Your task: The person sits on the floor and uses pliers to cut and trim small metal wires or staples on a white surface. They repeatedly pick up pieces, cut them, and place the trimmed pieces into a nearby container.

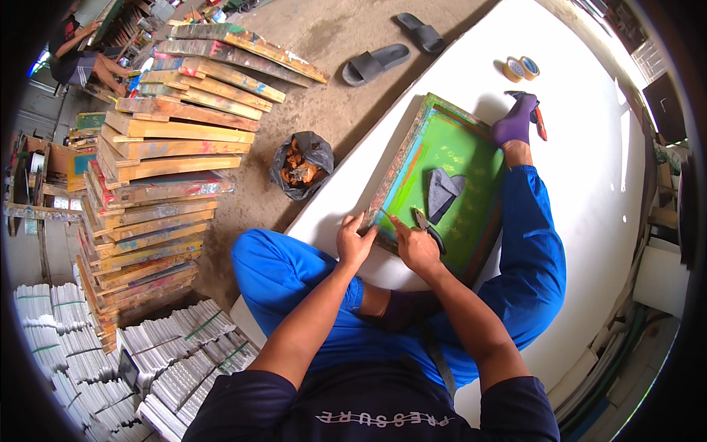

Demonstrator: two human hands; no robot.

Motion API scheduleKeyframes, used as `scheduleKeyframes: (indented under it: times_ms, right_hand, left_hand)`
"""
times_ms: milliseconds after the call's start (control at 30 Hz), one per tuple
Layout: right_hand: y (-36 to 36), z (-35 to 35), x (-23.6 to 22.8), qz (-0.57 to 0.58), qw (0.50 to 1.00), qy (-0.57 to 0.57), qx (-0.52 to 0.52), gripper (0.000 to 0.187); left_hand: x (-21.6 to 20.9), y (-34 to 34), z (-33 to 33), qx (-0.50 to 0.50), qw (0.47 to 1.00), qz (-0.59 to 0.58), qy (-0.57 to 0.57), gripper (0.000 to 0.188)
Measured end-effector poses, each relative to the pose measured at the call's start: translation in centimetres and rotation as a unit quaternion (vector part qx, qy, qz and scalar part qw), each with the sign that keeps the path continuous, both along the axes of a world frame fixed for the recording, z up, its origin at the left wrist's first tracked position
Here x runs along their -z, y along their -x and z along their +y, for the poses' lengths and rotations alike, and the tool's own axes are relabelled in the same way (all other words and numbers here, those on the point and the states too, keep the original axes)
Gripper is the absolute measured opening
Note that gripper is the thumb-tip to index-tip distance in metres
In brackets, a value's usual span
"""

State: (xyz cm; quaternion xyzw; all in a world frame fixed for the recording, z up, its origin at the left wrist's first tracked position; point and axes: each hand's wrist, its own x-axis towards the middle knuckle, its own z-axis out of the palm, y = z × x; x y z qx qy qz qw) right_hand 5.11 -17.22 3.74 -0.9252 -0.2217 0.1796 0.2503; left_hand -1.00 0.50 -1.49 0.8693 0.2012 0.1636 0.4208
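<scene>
A wooden screen-printing frame (425,112) with green mesh lies on the white surface in front of my crossed legs. My left hand (356,239) grips its near-left edge, thumb and fingers pressed on the wood. Closed beside it, my right hand (417,248) points a slender tip at the same edge; most of what it holds is hidden. Pliers (421,219) with dark handles show right against that hand, over the mesh; whether they are held is unclear. A folded grey cloth (444,194) rests on the mesh. My purple-socked foot is at the frame's far-right side.
A red-and-black-handled hammer (540,124) lies partly behind my foot, with two tape rolls (514,70) farther off. Left are a black rubbish bag (308,168), tall stacks of wooden frames (177,151) and bundled white stock (188,346). Sandals (374,65) lie on the floor; another person is far left.
</scene>
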Motion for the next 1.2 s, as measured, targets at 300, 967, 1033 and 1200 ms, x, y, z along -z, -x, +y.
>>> scheduleKeyframes:
  times_ms: [300,967,1033,1200]
  right_hand:
    - [-0.5,0.1,3.2,-0.037,0.988,-0.147,0.014,0.044]
    - [-1.3,-0.5,-0.5,0.162,0.961,-0.201,0.103,0.042]
    - [-1.0,-0.4,-0.7,0.091,0.987,-0.110,0.075,0.042]
    - [-0.8,0.6,-2.4,0.021,0.999,0.013,0.034,0.041]
  left_hand:
    - [0.5,0.1,-0.4,-0.011,1.000,-0.008,-0.016,0.045]
    - [-2.2,-0.5,-0.1,0.010,0.989,0.115,-0.091,0.055]
    - [-2.2,-1.0,0.1,0.011,0.981,0.108,-0.161,0.059]
    - [-1.9,-2.7,0.3,0.034,0.977,0.146,-0.151,0.056]
